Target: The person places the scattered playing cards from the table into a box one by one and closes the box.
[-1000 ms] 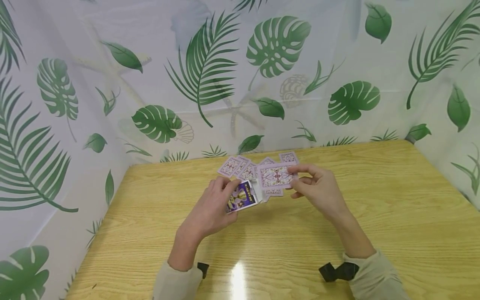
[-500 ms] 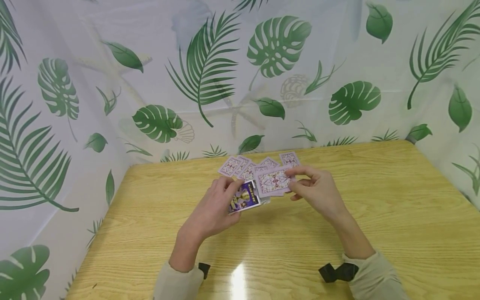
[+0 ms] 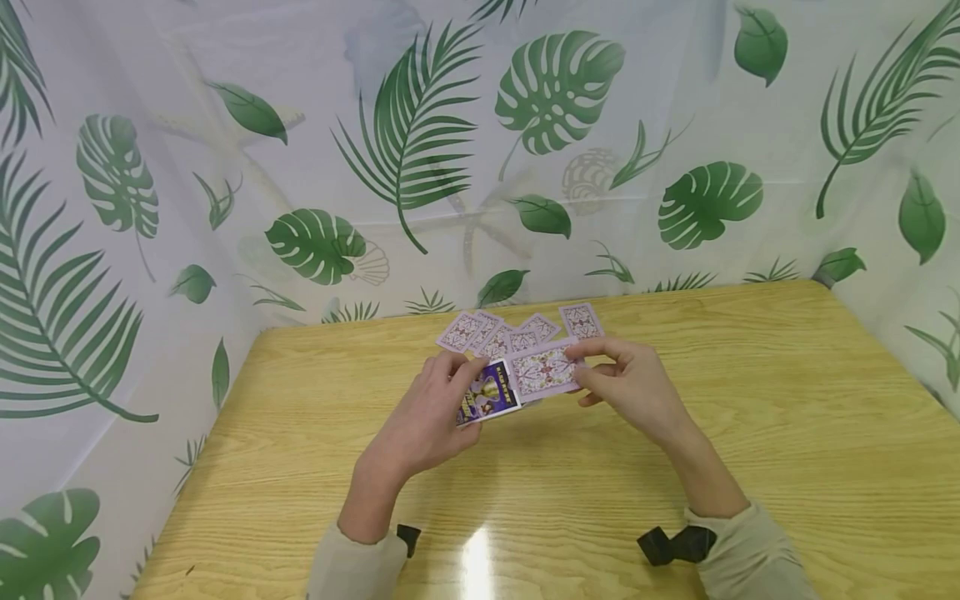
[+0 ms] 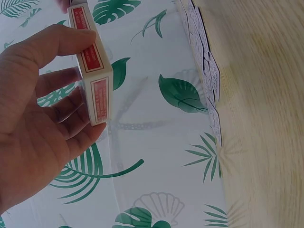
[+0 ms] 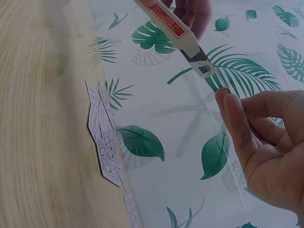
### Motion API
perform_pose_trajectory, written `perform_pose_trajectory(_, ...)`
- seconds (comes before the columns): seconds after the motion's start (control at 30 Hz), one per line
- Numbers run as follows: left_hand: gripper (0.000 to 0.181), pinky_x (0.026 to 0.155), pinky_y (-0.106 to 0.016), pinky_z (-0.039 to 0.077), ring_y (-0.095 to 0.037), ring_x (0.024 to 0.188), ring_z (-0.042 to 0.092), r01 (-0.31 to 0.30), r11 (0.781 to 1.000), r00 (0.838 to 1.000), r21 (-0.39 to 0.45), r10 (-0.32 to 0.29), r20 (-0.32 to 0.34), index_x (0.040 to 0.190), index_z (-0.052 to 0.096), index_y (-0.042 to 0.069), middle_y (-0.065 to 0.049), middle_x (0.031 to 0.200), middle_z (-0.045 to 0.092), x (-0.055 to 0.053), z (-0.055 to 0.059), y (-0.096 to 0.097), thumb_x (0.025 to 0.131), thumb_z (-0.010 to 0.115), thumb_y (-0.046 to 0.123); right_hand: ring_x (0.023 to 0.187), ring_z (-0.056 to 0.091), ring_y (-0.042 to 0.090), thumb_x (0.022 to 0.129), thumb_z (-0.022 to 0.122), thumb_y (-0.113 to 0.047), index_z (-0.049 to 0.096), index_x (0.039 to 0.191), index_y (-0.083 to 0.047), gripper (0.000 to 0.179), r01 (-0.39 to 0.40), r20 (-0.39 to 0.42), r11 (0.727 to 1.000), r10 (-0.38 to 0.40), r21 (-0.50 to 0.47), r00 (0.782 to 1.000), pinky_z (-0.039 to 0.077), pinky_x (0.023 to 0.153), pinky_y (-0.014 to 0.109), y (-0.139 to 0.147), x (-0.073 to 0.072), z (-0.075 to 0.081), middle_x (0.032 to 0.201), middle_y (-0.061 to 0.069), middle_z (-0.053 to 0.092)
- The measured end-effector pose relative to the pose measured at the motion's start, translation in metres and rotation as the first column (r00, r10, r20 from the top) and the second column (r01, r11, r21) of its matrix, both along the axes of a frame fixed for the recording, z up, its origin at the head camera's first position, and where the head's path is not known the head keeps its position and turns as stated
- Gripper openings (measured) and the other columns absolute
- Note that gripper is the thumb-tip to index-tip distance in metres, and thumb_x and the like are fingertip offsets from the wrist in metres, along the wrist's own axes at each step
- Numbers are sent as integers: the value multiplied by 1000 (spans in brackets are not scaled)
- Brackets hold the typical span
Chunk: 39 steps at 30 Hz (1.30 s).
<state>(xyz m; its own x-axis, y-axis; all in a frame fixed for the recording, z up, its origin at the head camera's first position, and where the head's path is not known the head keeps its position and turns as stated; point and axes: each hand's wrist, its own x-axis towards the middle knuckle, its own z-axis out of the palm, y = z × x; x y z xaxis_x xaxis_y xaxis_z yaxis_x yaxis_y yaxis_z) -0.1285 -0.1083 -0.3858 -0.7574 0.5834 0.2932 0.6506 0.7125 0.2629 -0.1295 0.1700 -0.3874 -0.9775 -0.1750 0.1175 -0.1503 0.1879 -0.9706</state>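
Observation:
My left hand [image 3: 420,412] grips a small playing-card box [image 3: 489,392], its face purple with a gold cup. White sides with red panels show on the box [image 4: 92,59] in the left wrist view. My right hand [image 3: 637,383] pinches a playing card [image 3: 542,369] by its right end between thumb and fingers, patterned back up. The card's left end meets the box's open right end. In the right wrist view the card [image 5: 221,78] appears edge-on beside the box's flap [image 5: 204,68]. Both hands are raised over the table.
Several face-down playing cards [image 3: 461,332] overlap on the wooden table [image 3: 300,433] behind the box. Another card [image 3: 581,322] lies apart at their right, near the back edge. A leaf-printed cloth [image 3: 450,125] hangs behind and at the sides.
The playing card in my right hand has tilted and moved slightly down and left, from above the box's open end to its mouth. My left hand and the box have barely moved.

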Motion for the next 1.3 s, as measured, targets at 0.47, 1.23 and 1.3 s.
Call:
perform_pose_trajectory(0.47, 71, 88, -34, 46, -23, 107, 48, -2, 1000, 1000, -10, 2, 7, 142, 49, 7, -11, 123, 48, 0, -1, 1, 78, 78, 12, 71, 68, 11, 94, 62, -5, 68, 114, 5, 23, 1, 9, 999, -1, 45, 1000, 58, 62, 32, 4, -3, -4, 117, 24, 65)
perform_pose_trajectory(1.23, 71, 85, -33, 45, -23, 103, 47, 14, 1000, 1000, -4, -14, 2, 143, 48, 6, -11, 121, 48, 0, -1, 1, 78, 76, 12, 69, 67, 13, 95, 62, -2, 68, 112, 5, 20, -30, 6, 999, 30, 41, 1000, 58, 61, 34, 4, -4, -6, 116, 23, 64)
perform_pose_trajectory(1.3, 71, 85, -33, 46, -23, 104, 47, 12, 1000, 1000, -6, -12, 3, 143, 48, 6, -11, 121, 48, 1, -1, 1, 78, 76, 12, 69, 67, 13, 95, 62, -2, 67, 113, 6, 21, -38, 10, 999, 38, 37, 999, 58, 61, 34, 4, -4, -7, 117, 23, 64)
